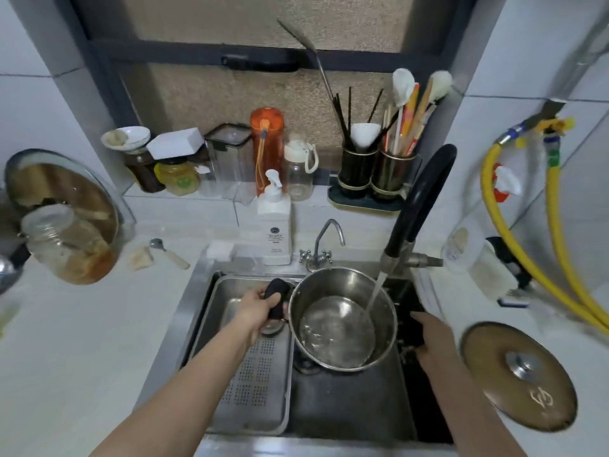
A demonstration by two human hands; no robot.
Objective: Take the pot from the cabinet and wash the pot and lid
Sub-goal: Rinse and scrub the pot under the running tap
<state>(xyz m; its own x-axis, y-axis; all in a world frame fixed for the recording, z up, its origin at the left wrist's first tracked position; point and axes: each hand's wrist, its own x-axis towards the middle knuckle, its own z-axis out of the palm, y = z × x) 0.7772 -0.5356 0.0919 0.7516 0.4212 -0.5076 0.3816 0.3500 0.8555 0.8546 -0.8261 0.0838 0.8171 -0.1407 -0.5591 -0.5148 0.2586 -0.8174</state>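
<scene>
Over the sink [346,407], from our head view, our left hand [260,308] gripped the pot's black handle [275,298]. The pot [342,319] sat tilted under running water; our right hand [431,341] lay flat nearby, the lid [519,374] on the counter.

The pot [342,319], shiny steel with black side handles, sits upright in the sink [349,404] towards its back right corner, with some water pooled in its bottom. The lid [519,374], glass with a steel knob, lies flat on the counter [82,341], just right of the sink.
</scene>
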